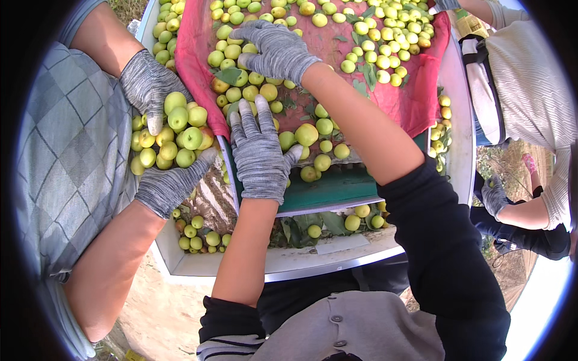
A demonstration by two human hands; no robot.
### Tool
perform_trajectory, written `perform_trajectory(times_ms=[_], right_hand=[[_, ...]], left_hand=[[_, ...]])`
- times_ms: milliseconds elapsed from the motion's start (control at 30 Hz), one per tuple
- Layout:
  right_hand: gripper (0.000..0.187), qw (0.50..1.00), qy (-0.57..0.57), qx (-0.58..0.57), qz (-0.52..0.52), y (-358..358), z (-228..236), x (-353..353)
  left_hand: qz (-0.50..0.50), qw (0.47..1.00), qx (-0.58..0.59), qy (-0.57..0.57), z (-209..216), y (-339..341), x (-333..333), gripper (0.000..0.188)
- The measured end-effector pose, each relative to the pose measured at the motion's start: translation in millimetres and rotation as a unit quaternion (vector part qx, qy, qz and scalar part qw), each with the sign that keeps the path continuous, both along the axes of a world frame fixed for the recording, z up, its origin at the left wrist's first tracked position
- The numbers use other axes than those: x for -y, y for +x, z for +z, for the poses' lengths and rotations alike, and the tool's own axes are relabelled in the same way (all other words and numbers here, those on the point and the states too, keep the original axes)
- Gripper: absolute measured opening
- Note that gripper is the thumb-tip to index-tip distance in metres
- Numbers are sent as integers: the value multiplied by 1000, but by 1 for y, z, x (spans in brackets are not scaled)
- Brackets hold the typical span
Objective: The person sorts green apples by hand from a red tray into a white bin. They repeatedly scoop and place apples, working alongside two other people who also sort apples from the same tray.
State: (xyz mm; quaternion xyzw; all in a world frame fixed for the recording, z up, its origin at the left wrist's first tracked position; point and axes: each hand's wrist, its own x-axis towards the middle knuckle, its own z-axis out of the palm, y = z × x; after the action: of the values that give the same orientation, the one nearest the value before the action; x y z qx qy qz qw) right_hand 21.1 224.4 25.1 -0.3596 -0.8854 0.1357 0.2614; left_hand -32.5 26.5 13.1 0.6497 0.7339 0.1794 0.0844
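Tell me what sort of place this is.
Likely an outdoor fruit-handling spot, perhaps on a farm: green-yellow fruit lies spread on red cloth, loose leaves lie among it, and sandy ground shows alongside.

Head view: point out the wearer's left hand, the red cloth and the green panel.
Left hand (pixel 260 157): head view, on its gloved back.
Red cloth (pixel 394 100): head view, on a bare stretch.
Green panel (pixel 331 191): head view, on its exposed middle.
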Motion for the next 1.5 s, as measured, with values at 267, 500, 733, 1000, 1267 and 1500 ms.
perform_trajectory(times_ms=[267, 500, 733, 1000, 1267, 1500], right_hand=[[47, 971, 15, 235, 44, -42, -12, 29], [40, 981, -51, 186, 28, 115, -23, 85], [55, 958, 40, 106, -265, 239, -16, 31], [65, 901, -76, 239, -353, 203, -12, -42], [52, 976, -24, 88, -197, 226, -18, 57], [60, 989, -79, 90, -92, 194, -4, 100]], left_hand=[[29, 996, 79, 6, 3, -6, 0, 124], [-48, 996, 58, -56, -7, -6, 0, 104], [-41, 997, -4, -61, -2, -1, 2, 102], [-5, 995, -18, -94, -11, -4, 2, 109], [-75, 980, 76, -168, -9, 6, 7, 106], [-78, 986, 57, -135, -15, 2, 8, 105]])
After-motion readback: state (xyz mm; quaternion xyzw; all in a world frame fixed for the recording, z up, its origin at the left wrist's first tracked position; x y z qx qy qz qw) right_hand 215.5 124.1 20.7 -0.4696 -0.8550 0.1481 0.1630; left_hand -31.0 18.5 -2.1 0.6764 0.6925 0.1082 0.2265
